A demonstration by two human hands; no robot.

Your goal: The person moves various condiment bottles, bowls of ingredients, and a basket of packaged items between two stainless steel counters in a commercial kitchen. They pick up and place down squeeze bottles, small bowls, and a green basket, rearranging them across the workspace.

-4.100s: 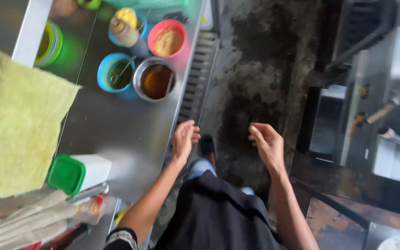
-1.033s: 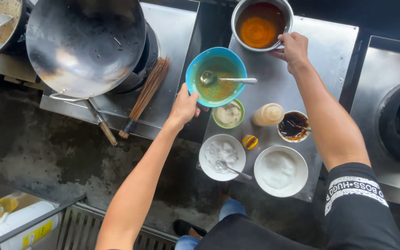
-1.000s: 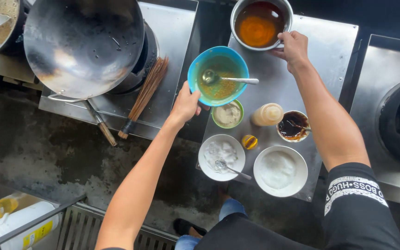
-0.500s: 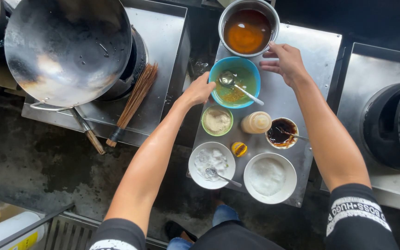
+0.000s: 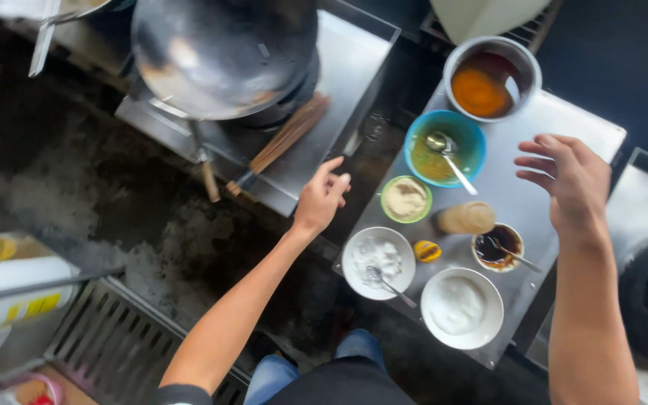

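Observation:
My left hand (image 5: 322,195) hangs open over the gap beside the steel tray (image 5: 534,142), holding nothing. My right hand (image 5: 570,178) hovers open above the tray, fingers spread, empty. A blue bowl (image 5: 445,147) with green-brown sauce and a spoon rests on the tray between the two hands. Behind it stands a steel pot (image 5: 492,78) of orange-brown liquid. A small green bowl (image 5: 406,199) of beige paste sits closest to my left hand.
A dark wok (image 5: 223,52) sits on a burner at the back left, with a bamboo brush (image 5: 279,142) beside it. On the tray are two white bowls (image 5: 462,306) of white powder, a dark sauce bowl (image 5: 497,247) and a squeeze bottle (image 5: 465,218). A floor grate (image 5: 114,341) lies lower left.
The blue bowl was set down on the tray in front of the steel pot. Both hands let go and drew back, and the view swung to the left.

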